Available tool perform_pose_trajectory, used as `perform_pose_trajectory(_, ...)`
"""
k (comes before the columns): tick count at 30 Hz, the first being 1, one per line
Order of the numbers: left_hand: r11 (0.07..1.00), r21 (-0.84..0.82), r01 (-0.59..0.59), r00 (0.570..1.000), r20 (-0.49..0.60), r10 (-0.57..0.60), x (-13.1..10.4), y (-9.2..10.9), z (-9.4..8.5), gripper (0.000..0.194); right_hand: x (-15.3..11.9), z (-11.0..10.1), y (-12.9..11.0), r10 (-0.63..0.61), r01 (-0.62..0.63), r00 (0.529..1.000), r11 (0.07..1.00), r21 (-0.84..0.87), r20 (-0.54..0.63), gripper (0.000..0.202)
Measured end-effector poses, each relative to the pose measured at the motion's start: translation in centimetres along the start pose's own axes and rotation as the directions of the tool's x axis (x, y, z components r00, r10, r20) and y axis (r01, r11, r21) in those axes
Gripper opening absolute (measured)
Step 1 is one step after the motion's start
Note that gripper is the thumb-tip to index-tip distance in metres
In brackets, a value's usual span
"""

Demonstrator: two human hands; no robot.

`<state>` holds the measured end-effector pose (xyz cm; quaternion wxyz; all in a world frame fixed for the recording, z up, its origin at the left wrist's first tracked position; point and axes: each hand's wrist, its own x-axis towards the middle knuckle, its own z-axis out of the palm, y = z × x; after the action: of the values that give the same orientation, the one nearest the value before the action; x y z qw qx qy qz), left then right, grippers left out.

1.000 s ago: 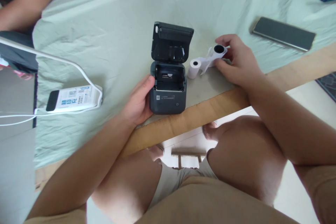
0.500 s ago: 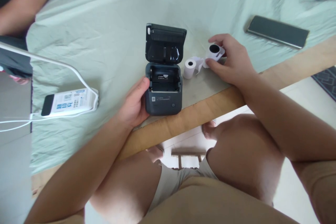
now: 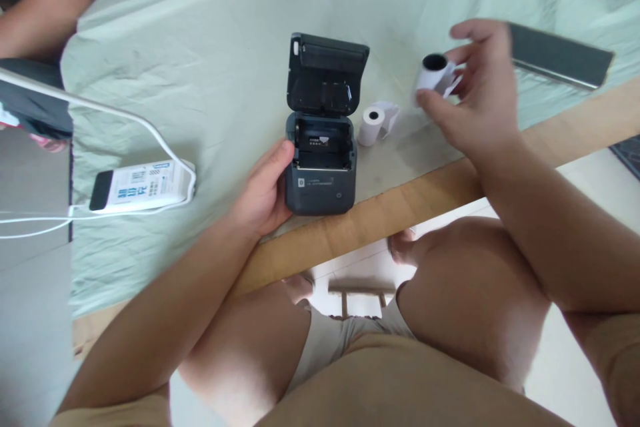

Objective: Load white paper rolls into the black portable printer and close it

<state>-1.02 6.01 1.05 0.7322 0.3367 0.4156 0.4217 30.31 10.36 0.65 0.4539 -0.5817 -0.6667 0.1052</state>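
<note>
Two bare hands are at work over the near edge of the counter [image 3: 415,190], each with its own thing. The left hand [image 3: 265,187] is curled around the left side of a dark device [image 3: 321,177], thumb on its rim and the other fingers mostly hidden behind the body, a hold that looks meant to steady it while leaving its middle uncovered. The device sits at the near edge, its lid [image 3: 327,73] tipped up toward the far side, so the hollow bay faces the person; its nearness probably makes it easy to look into. Just to its right, a small paper roll [image 3: 371,128] stands on end with a loose tail spreading rightward, likely stable because it rests on its flat end. Farther right, the right hand [image 3: 480,87], slightly blurred, is partly closed, pinching a wider white roll [image 3: 429,80] between thumb and fingers, the forefinger lifted clear; this light grip seems chosen to keep the dark opening unblocked and facing up. Whether that roll touches the pale green cloth [image 3: 225,67] I cannot tell. A dark flat slab [image 3: 563,57] lies beyond, partly hidden by the right hand
</note>
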Motion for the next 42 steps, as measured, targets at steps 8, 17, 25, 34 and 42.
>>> perform_pose_trajectory(8, 0.998, -0.011, -0.056, 0.998, 0.018, 0.056, -0.1, -0.2, 0.5, 0.027, -3.2, 1.0, -9.9, -0.363, 0.335, 0.928, 0.911, 0.242, 0.085, 0.039)
perform_pose_trajectory(17, 0.996, -0.042, -0.083, 0.996, 0.040, 0.085, -0.1, -0.3, 0.7, 0.022, -1.9, 5.2, -9.5, -0.319, 0.355, 0.889, 0.933, -0.055, 0.327, 0.015)
perform_pose_trajectory(25, 0.995, -0.008, -0.098, 0.995, 0.031, 0.098, -0.3, -0.5, 0.6, 0.030, -2.9, 4.2, -10.3, -0.440, 0.482, 0.854, 0.869, -0.108, 0.278, 0.021)
perform_pose_trajectory(34, 0.986, 0.054, -0.159, 0.985, 0.079, 0.154, -0.4, -0.3, -0.1, 0.069, -4.2, 4.5, -9.2, -0.590, 0.583, 0.745, 0.803, 0.125, 0.311, 0.024)
perform_pose_trajectory(42, 0.986, 0.113, -0.118, 0.993, 0.012, 0.118, -1.1, 0.2, 0.5, 0.091, -2.6, 2.4, -9.9, -0.261, 0.259, 0.963, 0.965, 0.040, 0.065, 0.038)
